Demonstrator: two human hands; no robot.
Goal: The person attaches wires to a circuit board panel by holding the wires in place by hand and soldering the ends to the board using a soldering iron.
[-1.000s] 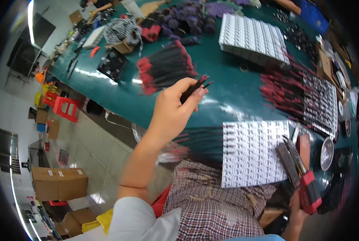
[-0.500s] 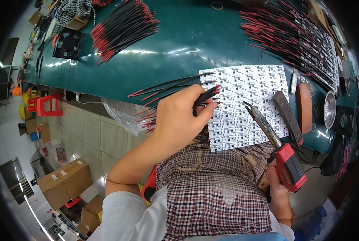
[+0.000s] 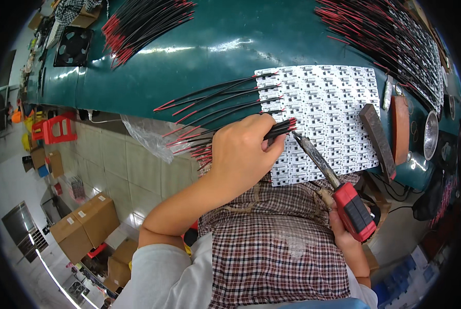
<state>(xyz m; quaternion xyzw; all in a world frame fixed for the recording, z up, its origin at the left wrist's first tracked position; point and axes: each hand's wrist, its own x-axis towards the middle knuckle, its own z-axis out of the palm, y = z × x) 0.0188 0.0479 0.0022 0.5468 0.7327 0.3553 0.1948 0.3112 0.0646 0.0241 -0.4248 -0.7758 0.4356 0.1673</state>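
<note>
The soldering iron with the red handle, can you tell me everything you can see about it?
The soldering iron has a chunky red handle with a black panel and a long, dull metal shaft ending in a narrow tip. The right hand grips the handle from below. It slants up and to the left, over the white panel of small boards on the green table. Its tip sits right by the ends of the black and red wires pinched in the left hand. Whether it touches them, I cannot tell.

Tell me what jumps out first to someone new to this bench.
At centre, the left hand pinches a bundle of red-and-black wires against a white panel of small circuit boards lying on the green table. Lower right, the right hand grips a red-handled soldering iron, its tip at the wire ends. More wire heaps lie along the table's far side.
</note>
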